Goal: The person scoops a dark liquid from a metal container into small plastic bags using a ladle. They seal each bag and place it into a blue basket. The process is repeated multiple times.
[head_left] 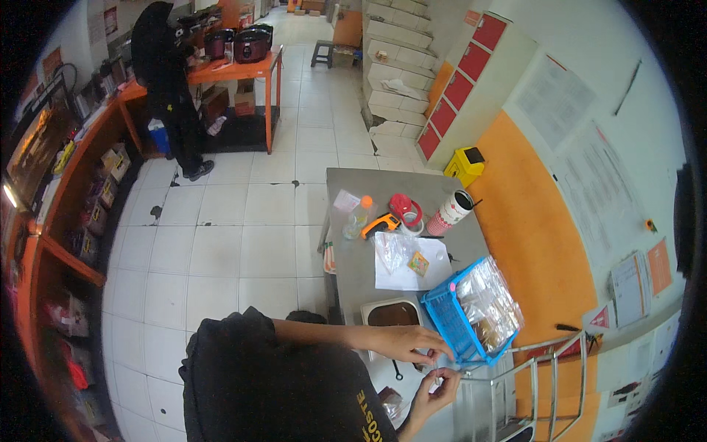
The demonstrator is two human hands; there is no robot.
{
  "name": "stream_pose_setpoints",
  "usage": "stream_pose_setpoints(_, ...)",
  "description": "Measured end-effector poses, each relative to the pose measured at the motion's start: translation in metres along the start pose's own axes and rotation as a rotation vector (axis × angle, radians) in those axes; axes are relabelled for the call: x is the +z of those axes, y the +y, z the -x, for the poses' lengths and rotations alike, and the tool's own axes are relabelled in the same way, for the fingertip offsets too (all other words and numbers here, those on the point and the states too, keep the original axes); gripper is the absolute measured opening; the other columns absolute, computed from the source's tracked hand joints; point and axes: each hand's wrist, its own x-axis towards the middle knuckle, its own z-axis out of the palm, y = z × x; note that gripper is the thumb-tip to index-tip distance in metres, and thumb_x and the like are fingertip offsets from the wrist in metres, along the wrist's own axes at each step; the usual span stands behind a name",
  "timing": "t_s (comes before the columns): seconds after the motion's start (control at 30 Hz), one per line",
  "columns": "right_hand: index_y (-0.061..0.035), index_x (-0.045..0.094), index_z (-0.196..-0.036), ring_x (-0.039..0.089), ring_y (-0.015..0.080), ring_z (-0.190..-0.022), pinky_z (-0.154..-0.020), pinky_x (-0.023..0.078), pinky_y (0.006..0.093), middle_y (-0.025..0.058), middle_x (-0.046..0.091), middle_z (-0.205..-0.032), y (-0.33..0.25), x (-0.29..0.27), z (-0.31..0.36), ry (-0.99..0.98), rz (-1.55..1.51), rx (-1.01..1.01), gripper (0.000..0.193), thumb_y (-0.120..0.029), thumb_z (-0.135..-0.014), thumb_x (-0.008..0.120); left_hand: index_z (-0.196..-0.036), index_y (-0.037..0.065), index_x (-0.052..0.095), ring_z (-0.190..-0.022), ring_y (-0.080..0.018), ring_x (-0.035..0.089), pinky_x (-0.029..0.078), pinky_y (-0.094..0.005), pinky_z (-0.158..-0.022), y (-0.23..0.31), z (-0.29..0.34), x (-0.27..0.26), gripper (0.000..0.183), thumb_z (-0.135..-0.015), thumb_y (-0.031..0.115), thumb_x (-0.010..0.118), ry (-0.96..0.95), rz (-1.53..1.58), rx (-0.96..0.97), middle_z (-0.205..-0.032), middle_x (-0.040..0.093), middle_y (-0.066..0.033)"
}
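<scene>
My left hand (416,342) reaches in over the metal table, its fingers pinched together. Just below it my right hand (434,392) is also closed in a pinch, close to the left fingertips. Something small and see-through, perhaps clear plastic, seems to be between them, too faint to name. Beyond my left forearm sits a white tub (366,312) with brown contents. A blue basket (440,313) filled with clear plastic packets (487,298) stands right beside my hands. Under them lie a small black spoon (398,370) and a clear packet with dark contents (391,398).
Farther along the table (357,287) are white paper (387,278) under a clear bag, an orange-capped bottle (356,221), red tape (404,207) and a patterned tumbler (450,214). A metal rack (552,387) adjoins at right. Another person (166,81) stands at an orange counter, far left.
</scene>
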Motion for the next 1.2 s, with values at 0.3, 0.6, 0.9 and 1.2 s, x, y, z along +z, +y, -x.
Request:
stream_pose_setpoints(0.3,0.0011,0.059,-0.081,0.054,0.0201,-0.069,-0.065,0.045,0.0309,0.0091,0.057,-0.076,-0.003,-0.052,0.032,-0.017,-0.011,0.026,0.007,0.004,-0.078,0.065,-0.106,0.006,0.067,-0.096,-0.0264,0.065,0.051,-0.0374,-0.085,0.047,0.000,0.031,0.022,-0.088,0.018,0.068,0.201,-0.069,-0.096,-0.100,0.068,-0.0103)
stream_pose_setpoints(0.6,0.0006,0.062,-0.091,0.062,0.0198,-0.069,-0.062,0.052,0.0329,0.0110,0.063,-0.084,0.028,-0.082,0.104,0.148,0.061,0.469,0.003,-0.001,-0.088,0.063,-0.095,0.006,0.067,-0.089,-0.0252,0.061,0.047,-0.0351,-0.081,0.048,0.031,0.054,0.008,-0.089,0.011,0.064,-0.006,-0.254,-0.187,-0.092,0.065,-0.0084)
stream_pose_setpoints(0.9,0.0024,0.060,-0.102,0.064,0.0375,-0.084,-0.073,0.051,0.0474,0.0191,0.064,-0.091,0.127,-0.028,0.218,0.154,0.518,0.748,0.026,-0.015,-0.084,0.068,-0.104,0.002,0.058,-0.095,-0.0187,0.062,0.048,-0.0336,-0.085,-0.049,0.082,0.138,0.017,-0.102,0.013,0.045,-0.328,0.164,-0.580,-0.097,0.063,-0.0090)
stream_pose_setpoints(1.2,0.0013,0.064,-0.091,0.063,0.0376,-0.083,-0.076,0.051,0.0444,0.0204,0.065,-0.088,0.161,0.001,0.197,0.054,0.605,0.859,0.029,-0.021,-0.078,0.076,-0.105,0.003,0.053,-0.085,-0.0222,0.071,0.052,-0.0329,-0.077,-0.105,0.085,0.162,0.014,-0.102,0.015,0.046,-0.285,0.184,-0.608,-0.095,0.063,-0.0096)
